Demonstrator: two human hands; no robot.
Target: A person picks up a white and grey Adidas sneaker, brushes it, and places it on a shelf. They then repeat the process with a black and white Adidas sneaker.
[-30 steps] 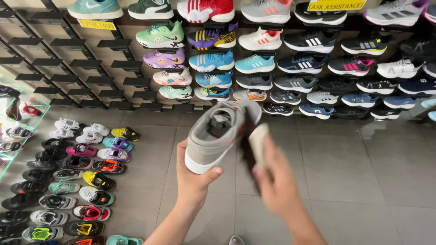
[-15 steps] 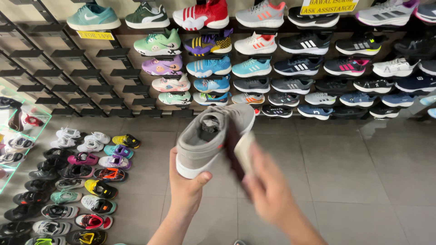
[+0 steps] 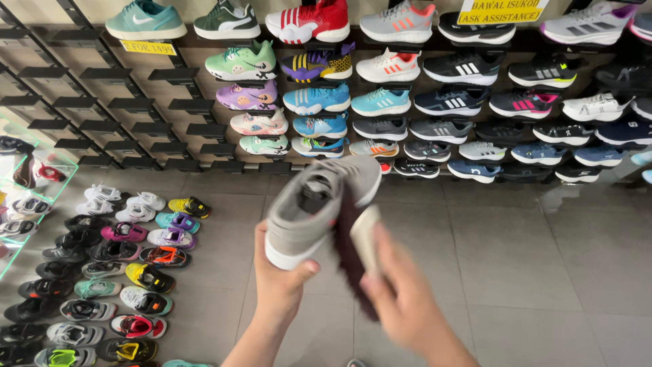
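Note:
My left hand [image 3: 280, 280] grips a grey sneaker [image 3: 309, 207] by its heel and white sole, toe pointing away toward the wall. My right hand [image 3: 405, 304] is blurred beside the shoe and holds a brush [image 3: 358, 239] with a pale handle and dark maroon bristles, pressed against the shoe's right side. Both hands are held up over the tiled floor.
A wall rack [image 3: 170, 128] carries rows of colourful sneakers [image 3: 380, 102], with bare shelves on its left part. Several pairs of shoes [image 3: 115, 272] lie in rows on the grey tile floor [image 3: 530, 272] at left. A glass display case [image 3: 27, 197] stands at far left.
The shoe and both hands have shifted slightly down and left in view. My right hand has moved the brush along the shoe's side and is more blurred now.

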